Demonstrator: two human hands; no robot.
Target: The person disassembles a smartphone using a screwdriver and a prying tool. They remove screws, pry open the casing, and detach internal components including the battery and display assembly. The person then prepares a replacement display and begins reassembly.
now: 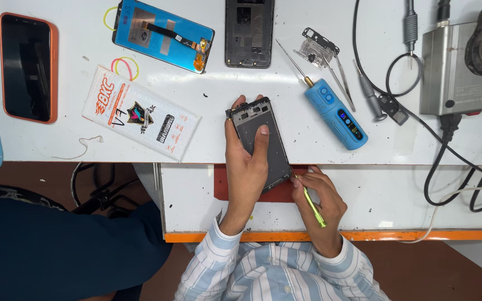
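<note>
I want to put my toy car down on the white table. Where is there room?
Bare white table lies between the printed packet and the phone frame in the left hand. Another bare patch lies below the blue electric screwdriver, right of the right hand. Around the tweezers and cables it is crowded.

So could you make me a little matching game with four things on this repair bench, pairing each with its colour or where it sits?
Things:
1. phone frame
2. electric screwdriver
3. phone in orange case
4. thin green tool

Descriptions:
A. far left of the white table, screen dark
B. held in the right hand, tip at the frame's lower edge
C. blue, lying right of the frame
D. gripped by the left hand

Pairs: 1-D, 2-C, 3-A, 4-B
</note>
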